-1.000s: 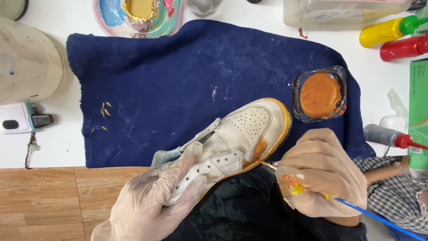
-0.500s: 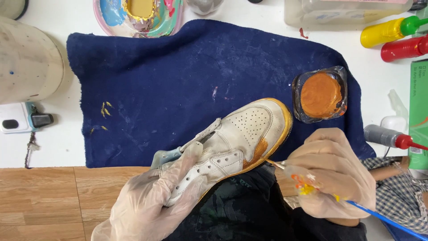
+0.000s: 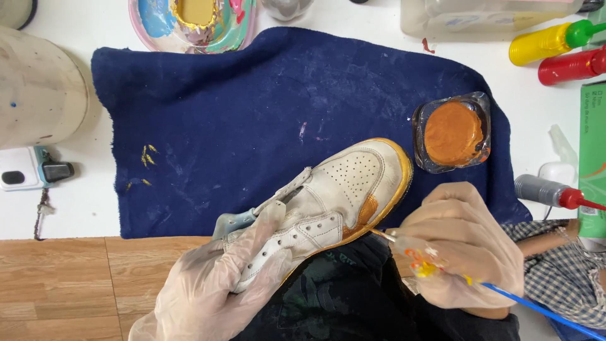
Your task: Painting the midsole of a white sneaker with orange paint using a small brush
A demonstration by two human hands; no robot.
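Observation:
A white sneaker (image 3: 334, 189) with a gold-painted sole edge and a gold patch on its side lies tilted over the near edge of a dark blue towel (image 3: 265, 120). My left hand (image 3: 214, 290), in a clear glove, grips the sneaker's heel end. In my gloved right hand (image 3: 464, 249) is a thin blue-handled paintbrush (image 3: 536, 309); its tip is at the sneaker's lower side, by the gold patch. A small clear dish of orange-gold paint (image 3: 452, 132) rests on the towel just beyond my right hand.
A colour-stained palette bowl (image 3: 192, 22) sits at the top. Yellow (image 3: 549, 43) and red (image 3: 571, 66) squeeze bottles lie at the right, above a grey red-tipped tube (image 3: 552, 192) and a green box (image 3: 593, 158). A beige round container (image 3: 38, 95) stands at the left.
My right hand and the brush have shifted slightly right and downward along the sneaker's side. The left hand and the sneaker have stayed in place.

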